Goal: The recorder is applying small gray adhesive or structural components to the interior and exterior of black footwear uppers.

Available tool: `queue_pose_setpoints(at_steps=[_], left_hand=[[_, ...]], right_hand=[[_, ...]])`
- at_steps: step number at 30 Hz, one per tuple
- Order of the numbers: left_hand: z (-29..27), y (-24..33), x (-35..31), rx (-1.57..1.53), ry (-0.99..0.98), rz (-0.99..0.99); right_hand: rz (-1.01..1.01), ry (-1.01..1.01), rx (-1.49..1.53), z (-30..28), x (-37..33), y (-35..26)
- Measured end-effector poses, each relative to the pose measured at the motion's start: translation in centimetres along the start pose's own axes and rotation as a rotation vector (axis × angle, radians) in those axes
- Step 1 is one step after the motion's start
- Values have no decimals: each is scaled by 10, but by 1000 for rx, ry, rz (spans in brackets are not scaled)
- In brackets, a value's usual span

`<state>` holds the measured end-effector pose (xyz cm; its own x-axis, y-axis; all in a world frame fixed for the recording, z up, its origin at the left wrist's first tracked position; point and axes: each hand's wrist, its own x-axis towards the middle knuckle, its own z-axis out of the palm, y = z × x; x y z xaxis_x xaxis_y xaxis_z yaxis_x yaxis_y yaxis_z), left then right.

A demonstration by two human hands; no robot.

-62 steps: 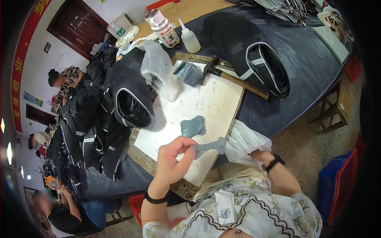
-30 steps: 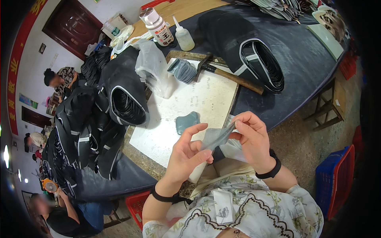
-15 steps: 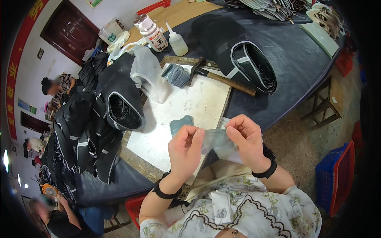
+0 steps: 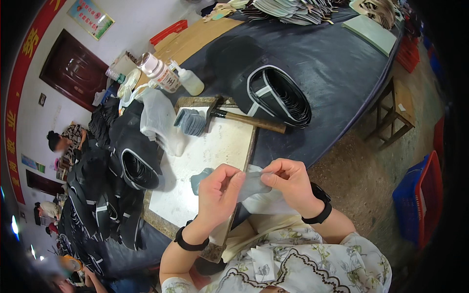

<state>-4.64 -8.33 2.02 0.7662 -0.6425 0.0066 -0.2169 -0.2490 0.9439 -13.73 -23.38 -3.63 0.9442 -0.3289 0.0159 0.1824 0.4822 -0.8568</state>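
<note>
My left hand (image 4: 221,196) and my right hand (image 4: 292,189) pinch a thin grey piece of soft sheet material (image 4: 251,186) by its upper edge. It hangs between my thumbs and fingertips, a little above the near edge of a white-topped board (image 4: 168,207). Beside my left hand, partly covered by it, a blue-grey cut piece (image 4: 199,179) lies on the board. Farther back stand several similar pieces in a stack (image 4: 191,122). Next to that stack rests a hammer (image 4: 249,119) with a wooden handle. My lap lies below the held piece.
A crumpled plastic bag (image 4: 159,122), a pinkish-white bottle (image 4: 159,72) and a squeeze bottle (image 4: 189,80) stand beyond the board. Bundled black pieces with pale edging (image 4: 281,95) lie at the back, with more (image 4: 139,166) at left. A stool (image 4: 395,110) and a basket (image 4: 415,200) are at right.
The whole view has shifted, with the table lower and farther left. My hands have come slightly closer together, still pinching the grey piece, which looks less spread out.
</note>
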Motion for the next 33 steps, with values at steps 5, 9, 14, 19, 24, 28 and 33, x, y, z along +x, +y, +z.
queue_pose_setpoints(at_steps=[5,9,14,19,24,28,33], left_hand=[[23,15,27,276,-4,530],[28,16,36,419,-214,444],[34,21,47,248,-233,188],[47,23,50,350,-551,210],[59,28,80,378,-402,368],[98,6,111,768,-294,890],[134,-17,121,1130,-107,972]], right_hand=[[8,-1,-117,-10,-1,-14],[-148,-48,-339,-20,-2,-19],[-71,-45,-241,-36,-11,-14],[-110,-22,-347,-37,-21,-22],[86,77,-142,-65,-37,-7],[59,293,194,-81,-36,-2],[-98,410,416,-92,-39,-2]])
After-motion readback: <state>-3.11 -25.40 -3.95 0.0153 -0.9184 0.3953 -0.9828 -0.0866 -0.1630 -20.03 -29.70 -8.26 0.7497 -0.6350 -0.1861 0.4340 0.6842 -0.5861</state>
